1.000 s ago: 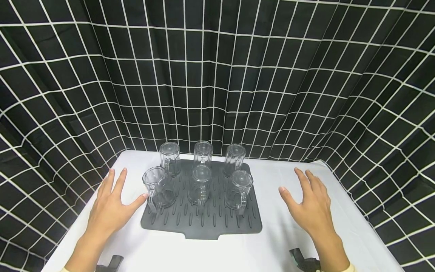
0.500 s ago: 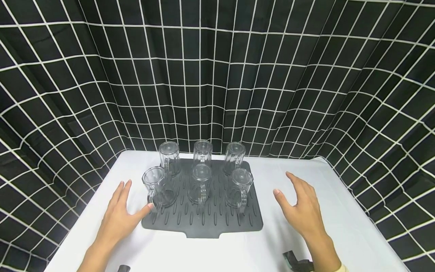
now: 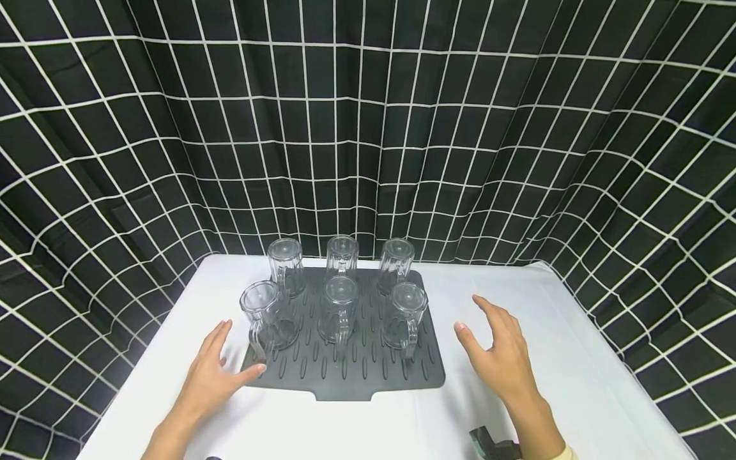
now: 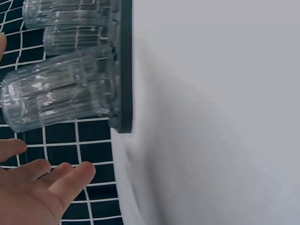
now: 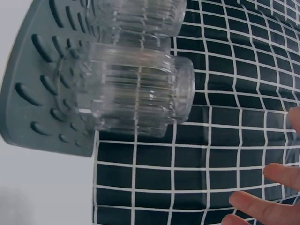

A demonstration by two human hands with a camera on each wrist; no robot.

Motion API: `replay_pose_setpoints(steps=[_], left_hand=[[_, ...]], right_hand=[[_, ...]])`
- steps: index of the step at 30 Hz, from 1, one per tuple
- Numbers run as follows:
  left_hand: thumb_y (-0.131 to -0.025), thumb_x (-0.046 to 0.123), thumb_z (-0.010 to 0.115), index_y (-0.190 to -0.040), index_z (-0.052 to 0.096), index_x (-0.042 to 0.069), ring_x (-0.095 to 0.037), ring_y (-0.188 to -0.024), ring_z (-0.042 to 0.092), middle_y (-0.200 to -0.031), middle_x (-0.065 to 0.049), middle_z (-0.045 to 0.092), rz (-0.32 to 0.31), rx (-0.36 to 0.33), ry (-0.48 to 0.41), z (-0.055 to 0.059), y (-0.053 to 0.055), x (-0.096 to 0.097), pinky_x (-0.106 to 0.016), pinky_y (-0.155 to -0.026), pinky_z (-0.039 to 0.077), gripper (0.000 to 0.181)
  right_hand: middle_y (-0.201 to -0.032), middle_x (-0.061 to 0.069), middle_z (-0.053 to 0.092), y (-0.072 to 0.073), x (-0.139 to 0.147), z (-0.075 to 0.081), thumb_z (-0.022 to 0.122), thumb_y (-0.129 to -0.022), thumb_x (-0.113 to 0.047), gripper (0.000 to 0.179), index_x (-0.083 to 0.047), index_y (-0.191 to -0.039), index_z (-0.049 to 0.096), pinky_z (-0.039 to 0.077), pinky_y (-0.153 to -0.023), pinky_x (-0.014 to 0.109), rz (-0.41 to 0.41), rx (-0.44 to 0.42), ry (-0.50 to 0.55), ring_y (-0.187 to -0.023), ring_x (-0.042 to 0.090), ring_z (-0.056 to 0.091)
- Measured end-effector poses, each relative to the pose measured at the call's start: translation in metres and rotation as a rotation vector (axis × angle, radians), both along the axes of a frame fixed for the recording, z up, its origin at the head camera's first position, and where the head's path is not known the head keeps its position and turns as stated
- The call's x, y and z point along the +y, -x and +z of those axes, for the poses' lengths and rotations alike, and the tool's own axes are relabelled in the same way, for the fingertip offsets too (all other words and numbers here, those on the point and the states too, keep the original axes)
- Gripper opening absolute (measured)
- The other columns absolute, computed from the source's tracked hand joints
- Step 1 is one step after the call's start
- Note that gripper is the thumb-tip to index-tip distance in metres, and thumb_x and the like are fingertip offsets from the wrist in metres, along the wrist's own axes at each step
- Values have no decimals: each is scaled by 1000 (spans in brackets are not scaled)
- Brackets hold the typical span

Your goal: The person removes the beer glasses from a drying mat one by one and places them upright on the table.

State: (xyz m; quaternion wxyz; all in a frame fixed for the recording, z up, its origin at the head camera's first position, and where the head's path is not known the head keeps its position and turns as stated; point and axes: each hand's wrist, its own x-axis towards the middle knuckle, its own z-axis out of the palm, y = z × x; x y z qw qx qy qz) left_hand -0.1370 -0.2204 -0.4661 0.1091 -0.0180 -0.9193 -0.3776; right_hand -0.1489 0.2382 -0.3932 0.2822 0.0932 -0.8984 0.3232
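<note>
Several clear glass mugs with handles stand in two rows on a dark grey ribbed drying mat [image 3: 345, 386]. The front left mug [image 3: 270, 319] leans to the left; the front middle mug [image 3: 338, 316] and front right mug [image 3: 404, 319] look upside down. My left hand [image 3: 208, 382] is by the mat's front left corner, fingers spread and holding nothing, its thumb overlapping the mat's edge in the head view. In the left wrist view, its fingers are apart from a tilted mug [image 4: 58, 89]. To the right of the mat, my right hand [image 3: 499, 361] holds nothing, thumb and fingers apart.
Behind the front row are the back left mug [image 3: 285, 268], back middle mug [image 3: 342, 255] and back right mug [image 3: 396, 265]. A white cloth [image 3: 368, 434] covers the table. Black curtains with a white grid [image 3: 356, 128] enclose the back and sides. A black wrist device [image 3: 491, 445] is by the right forearm.
Both hands have moved inward toward the mat, the left one also nearer the front edge. The mugs and mat stay in place, apart from a slight shift of the head view.
</note>
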Motion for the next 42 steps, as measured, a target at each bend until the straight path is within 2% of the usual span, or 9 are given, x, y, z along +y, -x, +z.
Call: replay_pose_setpoints(steps=[4,11,18,24,31,36,42], left_hand=[[-71,45,85,-150,20,-4,-51,-131,30,-151,-30,19,-27,-27,-44,-7,0,-1,-54,-94,46,113],[-72,38,86,-149,23,-5,-48,-134,28,-151,-28,21,-72,-27,-129,-23,7,-4,-50,-101,39,108],[-71,37,86,-148,22,-7,-49,-134,28,-149,-30,23,-114,-65,-138,-37,7,-2,-46,-100,39,110],[-70,38,85,-147,24,-8,-46,-133,33,-149,-30,25,-98,-99,-92,-40,8,2,-42,-100,40,109],[-72,41,83,-148,28,-3,-46,-124,46,-147,-29,33,-70,-142,-10,-45,7,3,-53,-102,37,104],[-73,39,82,-150,28,2,-44,-129,39,-149,-24,33,-67,-158,30,-48,7,4,-58,-105,32,101],[-73,38,82,-151,28,5,-43,-134,33,-151,-21,31,-62,-174,62,-50,6,6,-58,-108,27,100]], right_hand=[[-130,19,55,2,-3,-3,71,-89,-26,54,-6,-136,53,40,-90,64,4,-21,5,-119,40,46],[-130,18,55,5,-8,-10,69,-90,-27,53,-5,-135,52,40,-91,65,22,-51,28,-120,41,47],[-127,19,58,6,-12,-17,65,-93,-31,50,-5,-134,53,44,-89,64,10,-114,70,-117,39,52],[-123,19,61,7,-16,-23,63,-94,-32,47,-5,-131,56,48,-87,61,5,-163,114,-113,38,56],[-119,14,64,9,-20,-30,62,-95,-34,42,-6,-125,60,49,-86,60,-1,-205,129,-110,35,59],[-119,13,65,11,-24,-37,63,-94,-34,40,-5,-123,62,49,-87,61,12,-243,151,-110,34,60],[-115,10,67,12,-31,-48,64,-94,-32,40,-6,-124,63,51,-88,59,15,-316,223,-110,33,61]])
